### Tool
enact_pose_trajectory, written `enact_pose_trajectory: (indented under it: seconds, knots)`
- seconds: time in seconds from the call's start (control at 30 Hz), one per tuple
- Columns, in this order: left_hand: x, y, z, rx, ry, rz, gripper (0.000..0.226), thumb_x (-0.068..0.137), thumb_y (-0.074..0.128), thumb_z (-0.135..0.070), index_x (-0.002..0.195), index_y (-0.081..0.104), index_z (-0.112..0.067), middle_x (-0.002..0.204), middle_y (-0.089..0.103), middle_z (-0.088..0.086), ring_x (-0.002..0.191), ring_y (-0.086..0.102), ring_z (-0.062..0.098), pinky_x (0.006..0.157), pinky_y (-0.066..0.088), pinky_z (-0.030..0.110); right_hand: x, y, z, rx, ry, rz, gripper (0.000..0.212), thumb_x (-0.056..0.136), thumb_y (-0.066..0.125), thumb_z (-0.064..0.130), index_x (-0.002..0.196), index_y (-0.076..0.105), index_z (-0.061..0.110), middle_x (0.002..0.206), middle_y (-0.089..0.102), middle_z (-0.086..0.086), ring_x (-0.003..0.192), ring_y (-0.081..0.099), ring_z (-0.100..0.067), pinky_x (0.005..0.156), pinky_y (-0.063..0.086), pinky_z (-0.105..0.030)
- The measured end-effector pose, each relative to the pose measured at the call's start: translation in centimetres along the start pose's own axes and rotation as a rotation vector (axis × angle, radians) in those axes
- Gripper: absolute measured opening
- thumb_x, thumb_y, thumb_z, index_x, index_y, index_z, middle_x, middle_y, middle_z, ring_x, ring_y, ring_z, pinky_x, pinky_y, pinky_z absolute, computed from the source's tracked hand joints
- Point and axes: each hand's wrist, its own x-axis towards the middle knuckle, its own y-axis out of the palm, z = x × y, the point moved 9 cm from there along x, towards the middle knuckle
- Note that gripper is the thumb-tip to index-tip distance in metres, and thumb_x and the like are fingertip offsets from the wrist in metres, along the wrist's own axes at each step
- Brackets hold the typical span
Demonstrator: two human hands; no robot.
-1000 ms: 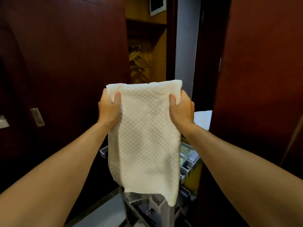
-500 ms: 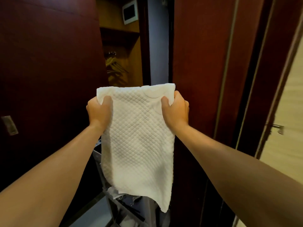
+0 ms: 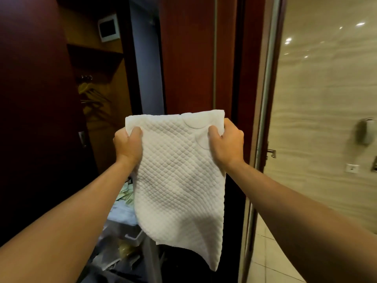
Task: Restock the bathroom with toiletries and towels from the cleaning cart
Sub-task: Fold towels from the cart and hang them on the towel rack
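A white quilted towel (image 3: 177, 180) hangs in front of me, held up by its top edge. My left hand (image 3: 127, 145) grips the top left corner and my right hand (image 3: 227, 141) grips the top right corner. The towel's lower end droops to a point at the lower right. Below and behind it, part of the cleaning cart (image 3: 126, 237) shows, with grey bins and small packets inside. Much of the cart is hidden by the towel and my arms.
A dark red door panel (image 3: 187, 58) stands straight ahead. To the right is a doorway with a metal frame (image 3: 267, 99) and a beige tiled bathroom wall (image 3: 326, 99) beyond. A wardrobe niche with hangers (image 3: 91, 97) lies to the left.
The view has swung to the right: the wardrobe and cart slid left and the bathroom doorway and tiled wall came into sight. Both hands still hold the towel the same way.
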Motion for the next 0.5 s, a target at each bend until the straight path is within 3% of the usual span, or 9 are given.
enact_pose_trajectory:
  seconds: [0.07,0.2,0.3,0.4,0.5]
  knots:
    - [-1.1,2.2,-1.0,-0.042,0.006,0.051,0.025,0.085,0.051,-0.015,0.061,0.057,-0.019,0.06,0.053,-0.005,0.046,0.05,-0.002,0.04,0.037,0.012,0.2,-2.8,-0.5,-0.033,-0.006,-0.04,0.015,0.086,0.052,0.033,0.088,0.062,0.021,0.076,0.063,0.014,0.07,0.062,0.004,0.048,0.044,-0.01]
    - [-3.4,6.9,-3.0,-0.064,-0.006,0.152,0.017,0.072,0.049,-0.025,0.057,0.054,-0.019,0.058,0.05,-0.006,0.05,0.047,0.005,0.044,0.035,0.02,0.6,-8.4,-2.1,-0.085,0.035,-0.097,0.03,0.086,0.051,0.033,0.103,0.067,0.015,0.087,0.069,0.005,0.079,0.065,-0.01,0.07,0.059,-0.037]
    - [-5.1,11.0,-4.8,-0.104,0.033,0.213,0.019,0.071,0.05,-0.024,0.056,0.053,-0.014,0.057,0.047,-0.004,0.049,0.046,0.005,0.046,0.033,0.022,1.1,-12.8,-3.6,-0.132,0.069,-0.141,0.034,0.086,0.048,0.034,0.107,0.067,0.015,0.09,0.07,0.003,0.082,0.066,-0.015,0.075,0.059,-0.042]
    - [-6.9,15.0,-6.0,-0.16,0.059,0.266,0.024,0.072,0.051,-0.024,0.062,0.054,-0.003,0.063,0.048,0.005,0.061,0.047,0.017,0.056,0.034,0.03,1.7,-17.3,-5.1,-0.184,0.101,-0.191,0.03,0.089,0.047,0.034,0.103,0.066,0.016,0.085,0.067,0.005,0.079,0.066,-0.015,0.063,0.056,-0.035]
    - [-9.2,18.7,-7.7,-0.186,0.081,0.303,0.019,0.073,0.052,-0.024,0.056,0.055,-0.016,0.056,0.052,-0.007,0.057,0.051,0.013,0.054,0.038,0.028,2.0,-21.9,-5.9,-0.244,0.105,-0.258,0.025,0.09,0.047,0.033,0.094,0.065,0.017,0.078,0.063,0.01,0.072,0.062,-0.01,0.056,0.047,-0.027]
